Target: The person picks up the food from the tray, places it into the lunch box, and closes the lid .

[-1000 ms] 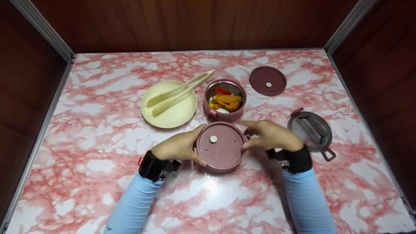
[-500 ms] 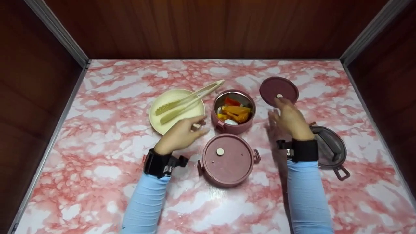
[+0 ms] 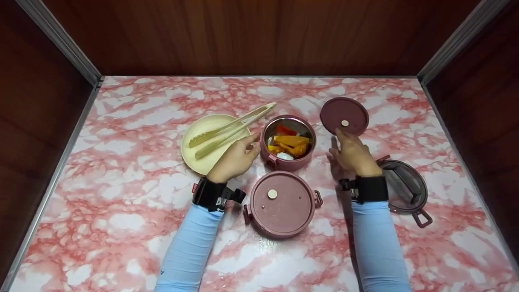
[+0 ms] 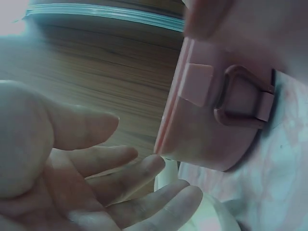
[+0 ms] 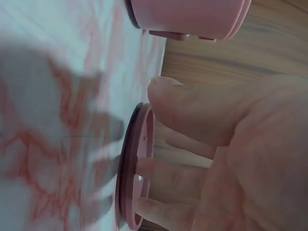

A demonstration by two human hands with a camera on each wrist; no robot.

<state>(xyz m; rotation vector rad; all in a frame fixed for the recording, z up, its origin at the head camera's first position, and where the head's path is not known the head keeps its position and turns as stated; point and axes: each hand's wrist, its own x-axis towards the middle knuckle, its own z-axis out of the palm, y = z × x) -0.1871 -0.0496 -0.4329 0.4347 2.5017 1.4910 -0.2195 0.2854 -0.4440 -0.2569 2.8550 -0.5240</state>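
Note:
My left hand point(image 3: 235, 160) hovers with spread, relaxed fingers over the right edge of the cream plate point(image 3: 190, 160), fingertips close to the left wall of an uncovered pink pot point(image 3: 290, 164). That pot holds orange, red and white food pieces. In the left wrist view my left hand point(image 4: 110, 187) grips nothing, near a pink pot wall point(image 4: 192, 139) with a folded handle. My right hand point(image 3: 354, 154) reaches to the near rim of a dark pink lid point(image 3: 344, 109) with a white knob. Fingertips overlap the lid point(image 5: 139, 159) in the right wrist view; the thumb stays apart.
A lidded pink pot point(image 3: 282, 219) with side handles stands in front, between the forearms. Cream tongs point(image 3: 231, 132) lie across the plate. A dark transparent lid or container point(image 3: 401, 186) with handles lies right of my right wrist. Wood panels point(image 3: 259, 36) wall the table's back and sides.
Both hands have let go of the lidded pot in front. The left hand has moved up beside the uncovered pot, and the right hand has moved to the dark pink lid.

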